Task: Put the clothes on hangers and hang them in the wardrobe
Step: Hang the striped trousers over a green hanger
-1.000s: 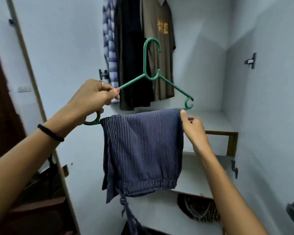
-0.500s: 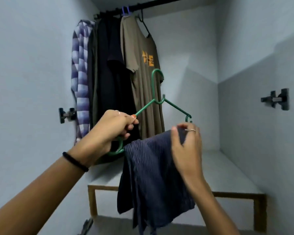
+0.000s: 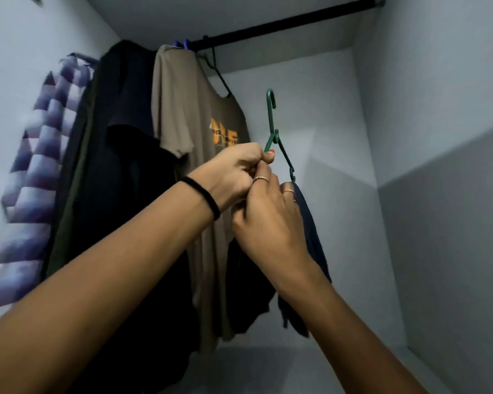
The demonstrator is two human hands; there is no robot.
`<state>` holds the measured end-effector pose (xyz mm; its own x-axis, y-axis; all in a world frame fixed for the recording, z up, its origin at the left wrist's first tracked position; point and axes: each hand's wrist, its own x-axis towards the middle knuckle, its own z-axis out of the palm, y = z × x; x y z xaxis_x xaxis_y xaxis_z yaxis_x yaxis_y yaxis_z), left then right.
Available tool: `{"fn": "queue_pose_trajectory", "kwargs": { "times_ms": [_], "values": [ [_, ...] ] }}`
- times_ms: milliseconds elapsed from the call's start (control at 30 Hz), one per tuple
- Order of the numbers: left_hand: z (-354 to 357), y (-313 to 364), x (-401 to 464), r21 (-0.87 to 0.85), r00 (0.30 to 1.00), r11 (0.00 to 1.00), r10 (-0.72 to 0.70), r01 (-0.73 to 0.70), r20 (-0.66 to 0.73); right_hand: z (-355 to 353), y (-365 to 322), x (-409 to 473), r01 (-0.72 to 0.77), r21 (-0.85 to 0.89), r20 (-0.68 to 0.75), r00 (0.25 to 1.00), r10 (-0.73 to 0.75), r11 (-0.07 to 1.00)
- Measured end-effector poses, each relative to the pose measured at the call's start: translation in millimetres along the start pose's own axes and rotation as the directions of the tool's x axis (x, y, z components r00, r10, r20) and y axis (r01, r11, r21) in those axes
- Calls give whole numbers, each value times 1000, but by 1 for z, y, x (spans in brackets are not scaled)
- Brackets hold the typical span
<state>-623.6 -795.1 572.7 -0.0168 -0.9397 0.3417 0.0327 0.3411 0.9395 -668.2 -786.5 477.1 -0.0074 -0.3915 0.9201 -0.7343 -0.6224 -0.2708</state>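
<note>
A green plastic hanger [image 3: 271, 123] is raised inside the wardrobe, its hook pointing up, well below the black rail [image 3: 282, 24]. Dark blue striped trousers [image 3: 310, 245] hang folded over its lower bar. My left hand [image 3: 234, 173] grips the hanger's left arm, thumb against the green plastic. My right hand [image 3: 271, 220] sits just below and in front of it, fingers on the trousers and the hanger's bar, which it hides.
On the rail's left part hang a brown T-shirt with orange print [image 3: 194, 143], black garments [image 3: 125, 166] and a purple checked shirt [image 3: 40, 166]. The rail's right part is bare. White wardrobe walls close in left and right; a shelf floor [image 3: 296, 365] lies below.
Both hands have lifted the hanger with the trousers up and deeper into the wardrobe. The hanger has turned edge-on, and my right hand has closed in beside my left.
</note>
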Motion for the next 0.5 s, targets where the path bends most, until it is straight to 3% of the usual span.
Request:
{"fn": "queue_pose_trajectory", "kwargs": {
  "times_ms": [100, 200, 267, 333, 400, 433, 500],
  "values": [
    [12, 11, 35, 21, 999, 998, 53, -53, 13, 23, 33, 40, 90, -46, -266, 959, -99, 995],
    [10, 20, 64, 217, 988, 965, 151, -145, -10, 45, 66, 77, 259, -90, -540, 799, -265, 962],
    [-1, 23, 82, 362, 972, 905, 235, -223, 11, 50, 84, 103, 336, -129, -608, 717, -342, 933],
    [-15, 24, 102, 377, 937, 864, 349, -334, 30, 47, 96, 128, 430, -101, -657, 648, -384, 897],
    [-30, 19, 116, 406, 877, 795, 479, -450, 35, 42, 106, 154, 496, 29, -675, 650, -349, 868],
    [-38, 13, 123, 453, 841, 740, 540, -498, 42, 39, 109, 167, 500, 113, -652, 689, -316, 859],
    [-58, 0, 145, 641, 758, 551, 648, -534, 74, 32, 114, 201, 492, 198, -586, 753, -300, 848]
  ]
}}
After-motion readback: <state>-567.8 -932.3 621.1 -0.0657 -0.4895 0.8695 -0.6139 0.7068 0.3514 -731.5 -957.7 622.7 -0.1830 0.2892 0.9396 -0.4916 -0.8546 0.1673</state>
